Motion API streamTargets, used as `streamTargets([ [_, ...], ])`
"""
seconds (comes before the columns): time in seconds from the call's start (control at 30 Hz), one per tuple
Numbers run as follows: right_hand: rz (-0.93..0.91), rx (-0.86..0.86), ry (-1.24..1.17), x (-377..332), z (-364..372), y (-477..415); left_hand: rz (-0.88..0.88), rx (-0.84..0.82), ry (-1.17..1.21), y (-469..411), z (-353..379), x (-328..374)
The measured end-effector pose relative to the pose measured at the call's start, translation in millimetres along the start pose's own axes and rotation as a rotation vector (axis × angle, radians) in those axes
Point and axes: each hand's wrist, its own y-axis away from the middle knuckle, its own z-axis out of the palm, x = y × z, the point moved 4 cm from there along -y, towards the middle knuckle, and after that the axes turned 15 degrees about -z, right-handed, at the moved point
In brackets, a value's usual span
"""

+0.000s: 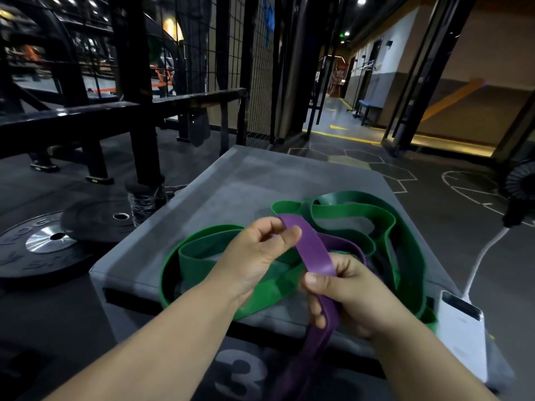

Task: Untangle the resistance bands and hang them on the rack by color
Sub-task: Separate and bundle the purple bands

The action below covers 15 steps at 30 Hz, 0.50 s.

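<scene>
A purple resistance band (314, 250) runs between both my hands above a grey padded box (231, 192). My left hand (260, 256) pinches its upper end between thumb and fingers. My right hand (338, 293) grips it lower down, and the rest of the purple band hangs off the box's front edge. Under my hands, wide green bands (356, 215) lie in tangled loops across the box top, with a purple loop threaded among them. A black rack frame (136, 91) stands to the left behind the box.
Black weight plates (43, 244) lie on the floor at the left. A white power bank (463, 328) with a cable sits on the box's right corner. A wire mesh panel (254, 68) stands behind, and a corridor opens at the back right.
</scene>
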Motion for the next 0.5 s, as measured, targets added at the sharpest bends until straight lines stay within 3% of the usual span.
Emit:
streamTargets([
  [0.2, -0.24, -0.046, -0.15, -26.6, 1.8, -2.6, 0.051, 0.022, -0.035, -2.8, 13.3, -8.5],
  [0.33, -0.224, -0.145, -0.355, -32.7, -0.5, 0.5, 0.205, 0.312, -0.467, -17.3, 1.7, -12.3],
  [0.4, -0.205, -0.162, -0.368, -32.3, -3.0, 2.6, 0.268, 0.432, -0.56, -20.7, -3.4, -13.0],
  [0.5, -0.214, -0.177, -0.374, -33.0, -5.4, 3.8, 0.309, 0.359, -0.559, -30.6, -5.7, -11.3],
])
